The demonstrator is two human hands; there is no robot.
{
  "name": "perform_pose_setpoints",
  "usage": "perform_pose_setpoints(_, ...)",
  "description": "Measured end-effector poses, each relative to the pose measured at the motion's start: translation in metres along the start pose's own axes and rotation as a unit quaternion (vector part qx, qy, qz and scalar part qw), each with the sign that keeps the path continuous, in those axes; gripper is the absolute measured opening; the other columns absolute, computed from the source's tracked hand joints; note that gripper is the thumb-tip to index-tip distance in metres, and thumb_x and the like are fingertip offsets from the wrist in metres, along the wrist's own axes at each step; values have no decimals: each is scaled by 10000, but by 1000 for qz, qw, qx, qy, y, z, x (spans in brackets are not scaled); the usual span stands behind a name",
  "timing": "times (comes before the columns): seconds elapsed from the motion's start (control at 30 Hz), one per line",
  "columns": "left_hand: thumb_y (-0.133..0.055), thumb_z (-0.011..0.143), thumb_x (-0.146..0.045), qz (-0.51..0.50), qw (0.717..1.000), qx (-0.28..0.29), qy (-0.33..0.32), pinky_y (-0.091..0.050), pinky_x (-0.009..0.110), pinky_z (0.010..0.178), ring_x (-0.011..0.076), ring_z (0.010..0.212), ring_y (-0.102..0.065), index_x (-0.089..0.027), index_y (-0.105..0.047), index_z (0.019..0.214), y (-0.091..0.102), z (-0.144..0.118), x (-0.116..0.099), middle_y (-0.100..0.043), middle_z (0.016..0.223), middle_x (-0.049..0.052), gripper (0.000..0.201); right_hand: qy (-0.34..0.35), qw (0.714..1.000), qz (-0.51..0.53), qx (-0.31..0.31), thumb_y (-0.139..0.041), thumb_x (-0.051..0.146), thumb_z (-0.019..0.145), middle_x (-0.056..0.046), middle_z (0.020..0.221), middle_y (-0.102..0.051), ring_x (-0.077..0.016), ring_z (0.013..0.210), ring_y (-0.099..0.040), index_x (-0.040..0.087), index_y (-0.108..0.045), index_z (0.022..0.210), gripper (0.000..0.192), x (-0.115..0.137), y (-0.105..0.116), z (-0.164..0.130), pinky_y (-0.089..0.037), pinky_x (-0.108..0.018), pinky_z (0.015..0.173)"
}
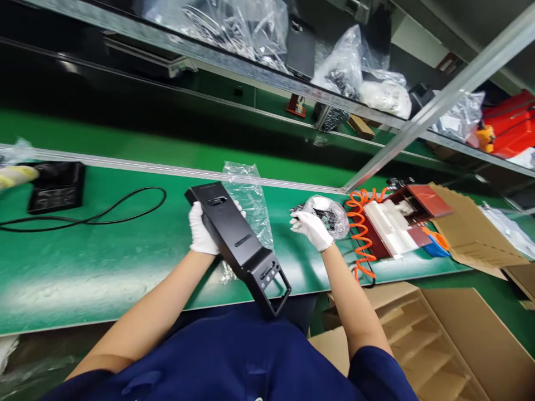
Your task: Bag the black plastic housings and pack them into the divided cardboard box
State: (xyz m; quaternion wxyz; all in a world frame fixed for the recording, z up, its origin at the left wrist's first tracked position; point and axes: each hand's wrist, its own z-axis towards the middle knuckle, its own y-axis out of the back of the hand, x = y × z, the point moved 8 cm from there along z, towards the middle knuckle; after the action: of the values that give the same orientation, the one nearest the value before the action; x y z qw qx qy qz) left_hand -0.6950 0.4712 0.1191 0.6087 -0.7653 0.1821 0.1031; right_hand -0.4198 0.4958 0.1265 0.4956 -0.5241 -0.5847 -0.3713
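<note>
2 hands in view, both white-gloved. Left hand (203, 233) is closed round 1 black housing (234, 229), gripping it from beneath near its upper end, fingertips showing past the far edge. Housing is held tilted above the green surface (125, 262), its lower end reaching over the front edge. I count 3 elongated slots on it, plus 1 rectangular cutout at the lower end. Right hand (314, 229) has fingers bent, partly closed, right by 1 clear bag of small dark parts (336, 216); can't tell if it pinches anything.

Also on the surface: 1 clear plastic sleeve (256, 209), partly behind the housing; 1 coiled orange hose (358, 225) next to 1 red-and-white fixture (390, 225); 1 looped black cable (155, 189) on the left. 1 divided carton (480, 334) is open below, right side.
</note>
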Motion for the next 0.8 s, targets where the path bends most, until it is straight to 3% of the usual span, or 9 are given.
perform_pose_setpoints(0.1,-608,766,-677,-19,999,32,19,-605,481,850,305,881,-740,-165,-686,1139,1,2,12,-765,1035,125,638,-6,999,37,21,-798,524,709,2,710,-654,-95,565,-581,180,-653,830,393,7,-23,8,-599,-288,656)
perform_pose_setpoints(0.17,-638,763,-652,-30,998,45,29,-594,475,883,305,911,-742,-170,-683,1168,3,2,17,-765,1067,122,631,15,999,7,42,-820,464,710,30,668,-628,-76,522,-543,181,-625,798,355,21,-45,14,-592,-268,636)
perform_pose_setpoints(0.33,-642,780,-638,-45,996,49,57,-581,472,892,319,945,-736,-135,-674,1186,7,1,26,-766,1081,133,648,7,982,-92,168,-781,267,774,10,703,-696,-120,582,-645,184,-618,911,229,54,-129,30,-577,-258,612)
perform_pose_setpoints(0.43,-654,803,-581,-64,997,42,33,-571,452,920,297,944,-736,-143,-683,1165,7,1,22,-770,1076,115,568,-26,968,-169,187,-765,205,785,-13,665,-693,-134,590,-665,167,-614,784,156,60,-168,46,-541,-227,559)
perform_pose_setpoints(0.6,-704,770,-544,-75,997,11,17,-571,443,936,287,892,-747,-158,-723,1097,9,-3,16,-784,1012,100,506,-10,942,-266,207,-849,250,698,33,570,-613,-87,497,-554,169,-624,642,245,65,-199,66,-469,-191,477)
perform_pose_setpoints(0.8,-614,840,-559,-97,993,25,57,-568,424,934,290,953,-741,-174,-733,1095,7,-7,22,-781,1052,100,477,-46,897,-372,233,-818,224,707,31,553,-593,-115,502,-547,184,-584,641,246,68,-209,75,-466,-230,480)
